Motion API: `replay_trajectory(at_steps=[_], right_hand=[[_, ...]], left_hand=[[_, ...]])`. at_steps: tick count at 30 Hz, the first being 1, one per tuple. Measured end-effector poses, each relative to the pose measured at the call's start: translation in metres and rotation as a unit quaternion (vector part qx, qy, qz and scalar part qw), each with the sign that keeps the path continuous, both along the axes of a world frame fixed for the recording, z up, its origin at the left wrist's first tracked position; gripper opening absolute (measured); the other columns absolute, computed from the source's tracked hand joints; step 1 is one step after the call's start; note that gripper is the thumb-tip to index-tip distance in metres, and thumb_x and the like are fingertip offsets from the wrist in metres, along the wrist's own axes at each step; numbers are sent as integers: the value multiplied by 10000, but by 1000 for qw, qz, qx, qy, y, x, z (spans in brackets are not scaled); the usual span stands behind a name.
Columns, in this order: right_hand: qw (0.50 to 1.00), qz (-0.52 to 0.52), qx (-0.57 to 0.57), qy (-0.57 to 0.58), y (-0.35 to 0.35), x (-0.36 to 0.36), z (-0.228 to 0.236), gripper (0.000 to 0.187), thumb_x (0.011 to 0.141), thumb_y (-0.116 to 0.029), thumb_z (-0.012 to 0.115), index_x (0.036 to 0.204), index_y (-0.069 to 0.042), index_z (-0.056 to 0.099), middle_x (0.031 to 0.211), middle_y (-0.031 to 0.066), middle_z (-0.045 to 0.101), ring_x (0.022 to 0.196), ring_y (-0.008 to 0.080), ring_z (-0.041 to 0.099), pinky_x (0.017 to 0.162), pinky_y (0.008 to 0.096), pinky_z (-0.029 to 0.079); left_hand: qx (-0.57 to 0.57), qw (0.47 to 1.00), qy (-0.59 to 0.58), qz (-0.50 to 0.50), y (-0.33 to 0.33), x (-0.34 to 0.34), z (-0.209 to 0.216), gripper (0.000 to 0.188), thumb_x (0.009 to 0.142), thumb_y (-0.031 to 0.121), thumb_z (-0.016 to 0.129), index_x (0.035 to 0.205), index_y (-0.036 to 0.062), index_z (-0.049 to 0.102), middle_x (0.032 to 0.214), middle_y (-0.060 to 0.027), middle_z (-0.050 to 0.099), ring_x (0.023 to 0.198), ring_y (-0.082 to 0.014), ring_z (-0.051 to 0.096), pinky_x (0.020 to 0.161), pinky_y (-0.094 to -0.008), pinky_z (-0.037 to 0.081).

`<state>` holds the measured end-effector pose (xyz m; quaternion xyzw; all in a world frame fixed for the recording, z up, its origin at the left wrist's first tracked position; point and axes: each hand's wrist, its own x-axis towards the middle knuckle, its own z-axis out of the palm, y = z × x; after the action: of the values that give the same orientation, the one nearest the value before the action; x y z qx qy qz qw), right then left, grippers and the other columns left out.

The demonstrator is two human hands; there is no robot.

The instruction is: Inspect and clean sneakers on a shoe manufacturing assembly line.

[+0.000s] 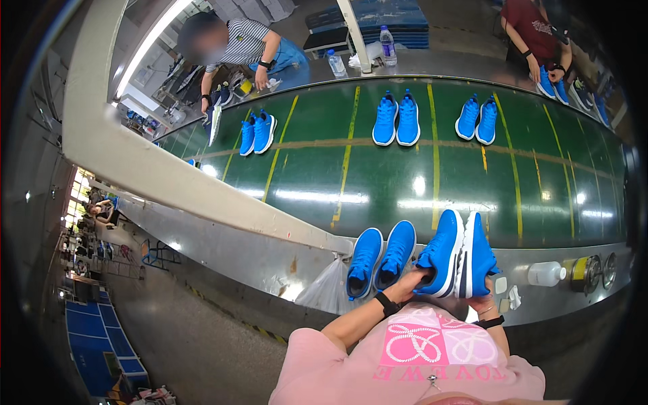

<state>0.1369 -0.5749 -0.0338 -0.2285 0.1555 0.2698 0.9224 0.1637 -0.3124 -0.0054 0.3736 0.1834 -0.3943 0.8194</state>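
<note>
My left hand (405, 286) grips a blue sneaker (440, 254) by its heel end, the fingers partly inside the opening. Beside it, my right hand (482, 301) holds a second blue sneaker (478, 260) at its heel. Both shoes are tilted up on their sides, with their white soles facing each other and touching or nearly so. Just left of my left hand, another pair stands on the metal ledge: a blue sneaker (365, 262) and its mate (397, 251), toes pointing away. My right fingers are mostly hidden behind the shoe.
A green conveyor belt (304, 177) with yellow lines carries several blue pairs, among them one pair (385, 121) at centre. A beige post (223, 192) crosses at left. A white bottle (545, 274) and a yellow-labelled can (582, 273) stand right. Two co-workers handle shoes across the belt.
</note>
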Motion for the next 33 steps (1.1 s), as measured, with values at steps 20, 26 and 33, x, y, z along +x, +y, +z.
replay_trajectory(at_steps=[20, 26, 33], right_hand=[[838, -197, -411, -300, 35, 30, 103, 816, 835, -72, 748, 1526, -100, 315, 1350, 96, 525, 1214, 174, 522, 1068, 303, 400], [674, -228, -609, -350, 38, 34, 108, 731, 742, -29, 737, 1418, -124, 476, 1359, 150, 472, 1271, 298, 482, 1095, 376, 364], [606, -228, -697, -309, 35, 33, 117, 687, 664, 28, 648, 1323, -143, 556, 1344, 183, 473, 1250, 358, 492, 1085, 394, 367]], left_hand=[[194, 864, -436, 161, 11, 26, 68, 845, 789, 77, 723, 1521, 116, 304, 1418, -145, 434, 1306, -269, 449, 1108, -385, 358], [394, 737, -532, 141, 4, 30, 78, 810, 658, 21, 692, 1424, 93, 437, 1327, -189, 461, 1285, -374, 439, 1104, -429, 342], [454, 706, -530, 119, -10, 31, 89, 814, 631, 17, 746, 1391, 114, 473, 1330, -193, 440, 1291, -378, 422, 1093, -438, 347]])
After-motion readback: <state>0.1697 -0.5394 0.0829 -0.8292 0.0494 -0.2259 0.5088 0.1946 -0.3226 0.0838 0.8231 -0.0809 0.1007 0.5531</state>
